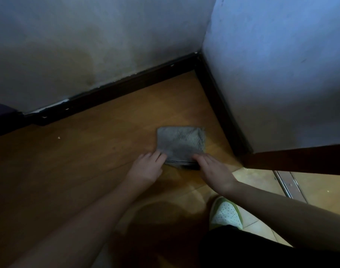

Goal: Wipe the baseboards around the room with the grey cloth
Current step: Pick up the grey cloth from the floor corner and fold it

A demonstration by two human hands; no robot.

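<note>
Nearest the camera, a green-and-white shoe [225,213] stood on the wooden floor [88,155], on the near side of the grey cloth [181,145] and a little to its right. Both bare forearms reached forward from there to the cloth. The left hand [146,167] met the cloth's near left corner, fingers bent over the edge; the right hand [213,169] lay on its near right edge, fingers reaching onto the fabric. Whether either hand truly pinched the layers or only pressed on them could not be told in the dim light.

The cloth itself lay flat on the floor as a folded square, layered edges showing along its near side, apart from both skirtings. Beyond and to the right of the cloth ran the dark baseboard [126,88], two lengths meeting in an inner corner, with pale chips along the far length's top edge. A small light speck [58,137] sat on the floor well left of the cloth.

By my judgement the step in hand was squaring up the pad before wiping. It would go best with the folds kept even, so one hand could grip a firm pad, then the flat face pressed along the board's top ledge and front, working out from the corner.
</note>
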